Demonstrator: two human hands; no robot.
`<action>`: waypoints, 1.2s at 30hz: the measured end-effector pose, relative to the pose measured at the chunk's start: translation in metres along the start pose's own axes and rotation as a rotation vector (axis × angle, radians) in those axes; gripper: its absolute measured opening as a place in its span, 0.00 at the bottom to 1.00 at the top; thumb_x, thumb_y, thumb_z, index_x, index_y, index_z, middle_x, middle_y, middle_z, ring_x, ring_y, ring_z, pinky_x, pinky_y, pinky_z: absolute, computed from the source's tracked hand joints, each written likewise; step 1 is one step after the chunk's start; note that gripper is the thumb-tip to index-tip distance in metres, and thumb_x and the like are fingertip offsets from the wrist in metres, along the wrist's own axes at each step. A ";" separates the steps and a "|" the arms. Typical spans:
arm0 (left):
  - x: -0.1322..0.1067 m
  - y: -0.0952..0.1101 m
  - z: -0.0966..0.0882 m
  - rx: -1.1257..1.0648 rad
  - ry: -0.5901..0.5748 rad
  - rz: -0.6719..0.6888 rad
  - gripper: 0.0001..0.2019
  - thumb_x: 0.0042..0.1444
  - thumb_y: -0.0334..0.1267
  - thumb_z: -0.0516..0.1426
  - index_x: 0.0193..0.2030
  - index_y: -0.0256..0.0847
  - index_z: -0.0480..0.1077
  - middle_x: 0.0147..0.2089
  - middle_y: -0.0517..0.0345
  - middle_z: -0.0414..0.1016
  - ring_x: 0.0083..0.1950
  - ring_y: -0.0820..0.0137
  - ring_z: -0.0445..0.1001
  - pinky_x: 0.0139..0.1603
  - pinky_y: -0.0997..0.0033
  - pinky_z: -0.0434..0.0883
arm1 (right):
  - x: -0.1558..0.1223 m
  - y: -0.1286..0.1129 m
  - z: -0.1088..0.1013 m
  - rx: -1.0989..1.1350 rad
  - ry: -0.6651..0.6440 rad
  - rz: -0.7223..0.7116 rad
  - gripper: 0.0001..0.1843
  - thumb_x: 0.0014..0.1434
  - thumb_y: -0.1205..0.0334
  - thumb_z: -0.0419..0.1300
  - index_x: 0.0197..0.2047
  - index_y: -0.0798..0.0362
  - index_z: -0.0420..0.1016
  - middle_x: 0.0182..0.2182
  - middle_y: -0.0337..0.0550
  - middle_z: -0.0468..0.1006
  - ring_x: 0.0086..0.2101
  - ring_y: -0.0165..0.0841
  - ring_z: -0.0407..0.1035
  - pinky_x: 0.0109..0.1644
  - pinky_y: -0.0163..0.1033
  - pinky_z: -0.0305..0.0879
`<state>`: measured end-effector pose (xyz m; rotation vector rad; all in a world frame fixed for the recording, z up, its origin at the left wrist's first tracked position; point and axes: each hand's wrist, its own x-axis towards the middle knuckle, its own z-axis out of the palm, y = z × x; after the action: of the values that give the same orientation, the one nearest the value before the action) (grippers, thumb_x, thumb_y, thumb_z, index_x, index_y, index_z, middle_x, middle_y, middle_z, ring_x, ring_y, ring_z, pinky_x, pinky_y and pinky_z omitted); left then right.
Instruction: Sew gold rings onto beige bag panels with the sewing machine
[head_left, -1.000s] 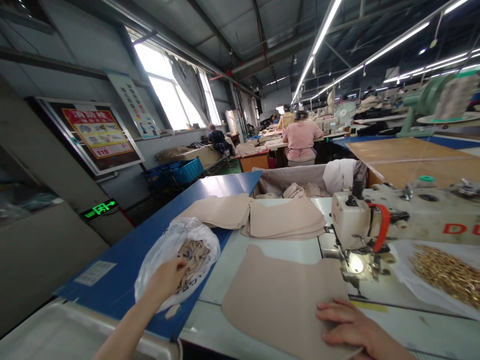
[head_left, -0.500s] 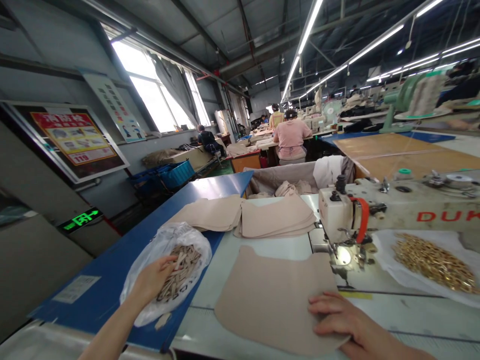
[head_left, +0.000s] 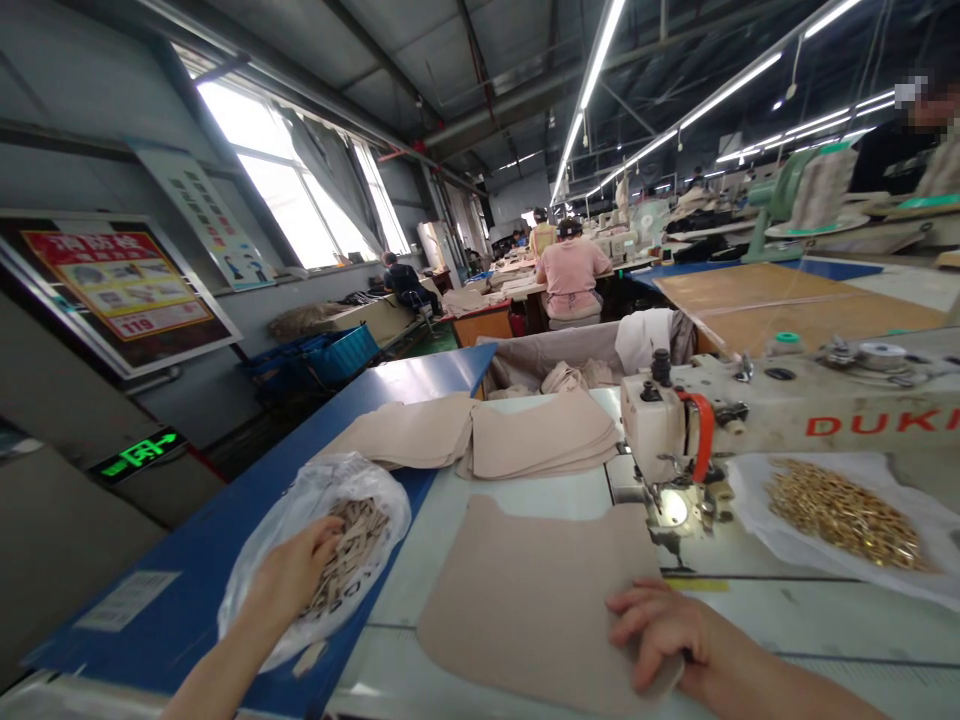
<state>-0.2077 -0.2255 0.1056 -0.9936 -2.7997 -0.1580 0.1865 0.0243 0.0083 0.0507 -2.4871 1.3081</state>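
Note:
My left hand (head_left: 289, 572) reaches into a clear plastic bag (head_left: 315, 545) full of small beige labels (head_left: 352, 540) on the blue table edge; its fingers curl among the labels. My right hand (head_left: 660, 628) lies on the near right corner of a beige fabric piece (head_left: 525, 595) spread on the white sewing table, fingers bent and pressing it down. The sewing machine (head_left: 720, 420) stands just right of the fabric, its needle lamp (head_left: 673, 508) lit.
Two stacks of beige fabric pieces (head_left: 480, 440) lie behind. A heap of gold metal parts (head_left: 836, 510) sits on white plastic under the machine arm. A cloth bin (head_left: 555, 360) stands beyond. People work at further tables; a person in pink (head_left: 571, 272) sits facing away.
The view has drifted to the right, so everything sits further left in the frame. My left hand stays in the bag of labels and my right fingers have curled more on the fabric.

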 end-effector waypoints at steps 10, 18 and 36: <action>-0.007 0.004 -0.004 -0.128 -0.114 -0.122 0.17 0.53 0.41 0.48 0.46 0.40 0.71 0.36 0.58 0.82 0.42 0.59 0.78 0.40 0.72 0.69 | 0.004 -0.001 -0.002 0.180 -0.037 0.120 0.14 0.61 0.62 0.56 0.29 0.50 0.81 0.38 0.47 0.80 0.50 0.39 0.69 0.60 0.50 0.56; -0.008 0.005 -0.010 -0.168 -0.052 -0.182 0.15 0.51 0.41 0.51 0.42 0.40 0.72 0.34 0.53 0.81 0.40 0.57 0.78 0.40 0.66 0.70 | 0.006 -0.001 -0.004 0.235 -0.052 0.108 0.14 0.61 0.59 0.58 0.29 0.49 0.82 0.37 0.46 0.81 0.49 0.38 0.70 0.59 0.49 0.56; -0.085 0.246 0.047 -0.998 -0.630 0.241 0.12 0.42 0.49 0.58 0.29 0.44 0.69 0.28 0.58 0.76 0.30 0.64 0.77 0.34 0.68 0.73 | 0.011 -0.013 -0.022 0.517 0.216 0.460 0.17 0.52 0.62 0.63 0.46 0.55 0.76 0.32 0.43 0.79 0.33 0.33 0.74 0.39 0.37 0.69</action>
<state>0.0080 -0.0804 0.0541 -1.8089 -3.0526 -1.5621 0.1843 0.0362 0.0337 -0.5391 -1.9858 1.9914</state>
